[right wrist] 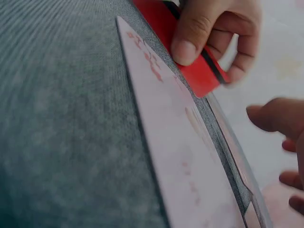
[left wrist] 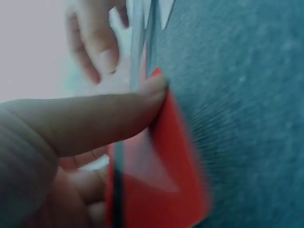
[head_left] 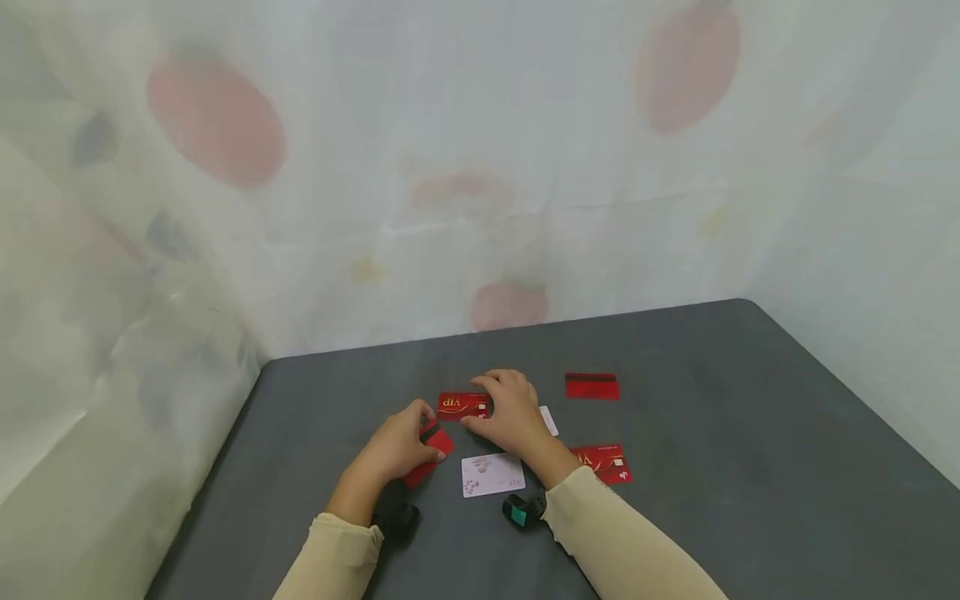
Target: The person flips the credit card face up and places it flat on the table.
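My left hand [head_left: 397, 446] pinches a red card with a black stripe [left wrist: 171, 180] between thumb and fingers, tilted in the left wrist view. Just behind it lies a red VIP card [head_left: 457, 406] with gold lettering. My right hand [head_left: 513, 417] hovers at that card's right end, thumb and fingers spread with nothing between them; the same spread fingers [right wrist: 285, 118] show in the right wrist view. In front of the right hand a pale pink card with a floral print [head_left: 492, 476] lies flat. A white card [head_left: 550, 421] is partly hidden behind the right hand.
Another red VIP card [head_left: 609, 463] lies beside the right forearm, partly covered by it. Farther back is a red card with a dark stripe [head_left: 592, 387]. A patterned pale curtain [head_left: 465, 217] surrounds the dark grey table [head_left: 750, 467]. Black wrist devices [head_left: 522, 512] sit at the wrists.
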Demonstrator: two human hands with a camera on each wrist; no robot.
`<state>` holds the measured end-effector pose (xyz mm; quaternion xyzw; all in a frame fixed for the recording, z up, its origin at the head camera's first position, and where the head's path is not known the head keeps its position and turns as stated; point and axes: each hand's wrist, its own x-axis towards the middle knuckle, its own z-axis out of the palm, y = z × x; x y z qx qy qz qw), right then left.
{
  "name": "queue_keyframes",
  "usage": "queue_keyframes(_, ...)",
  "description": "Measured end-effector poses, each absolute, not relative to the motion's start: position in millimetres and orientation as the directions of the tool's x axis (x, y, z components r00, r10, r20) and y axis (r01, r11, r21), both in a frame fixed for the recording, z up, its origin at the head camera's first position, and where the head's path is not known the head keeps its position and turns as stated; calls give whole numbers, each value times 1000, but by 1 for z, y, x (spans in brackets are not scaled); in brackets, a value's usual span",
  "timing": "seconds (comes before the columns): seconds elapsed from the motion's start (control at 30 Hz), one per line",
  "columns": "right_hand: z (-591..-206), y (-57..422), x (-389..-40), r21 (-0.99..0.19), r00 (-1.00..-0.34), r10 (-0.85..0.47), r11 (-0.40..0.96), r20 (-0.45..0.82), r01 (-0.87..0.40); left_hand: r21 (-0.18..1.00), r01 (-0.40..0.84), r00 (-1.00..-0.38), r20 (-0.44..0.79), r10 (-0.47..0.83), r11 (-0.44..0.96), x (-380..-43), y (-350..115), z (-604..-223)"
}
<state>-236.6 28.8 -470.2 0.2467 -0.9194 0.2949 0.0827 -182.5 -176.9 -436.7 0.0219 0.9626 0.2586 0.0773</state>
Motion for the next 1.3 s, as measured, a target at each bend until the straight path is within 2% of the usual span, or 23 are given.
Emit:
queue_keyframes(0.13, -471, 29, -229, -477, -768, -550, 606, 327, -637, 529, 62, -992, -60, 110, 846, -177, -173, -442)
queue_keyframes(0.3, -462, 40, -225, -454, -642, -670, 473, 371, -755, 699, 38, -990, -73, 123, 714, -181, -159, -430)
queue_keyframes(0.4, -457, 51, -223, -393, -604, -678, 465, 418, -793, 768, 15, -984, -101, 145, 641, -189, -149, -425)
queue_keyframes(0.53, -455, 62, -220, -302, -571, -678, 485, 463, -821, 794, 20, -977, -114, 182, 607, -197, -140, -424)
queue_keyframes(0.7, -456, 70, -218, -264, -542, -684, 477, 488, -838, 843, 10, -972, -117, 202, 537, -205, -134, -427)
queue_keyframes(0.8, -457, 72, -219, -284, -553, -679, 475, 483, -833, 853, 11, -971, -117, 210, 522, -207, -131, -428)
queue_keyframes(1.03, -460, 73, -221, -365, -625, -673, 509, 395, -779, 828, 49, -971, -92, 222, 558, -204, -126, -430)
queue_keyframes(1.13, -459, 74, -225, -402, -683, -610, 552, 402, -730, 828, 81, -976, -46, 212, 555, -205, -127, -430)
queue_keyframes(1.3, -465, 80, -235, -524, -819, -436, 629, 374, -574, 825, 144, -973, 16, 232, 547, -206, -132, -427)
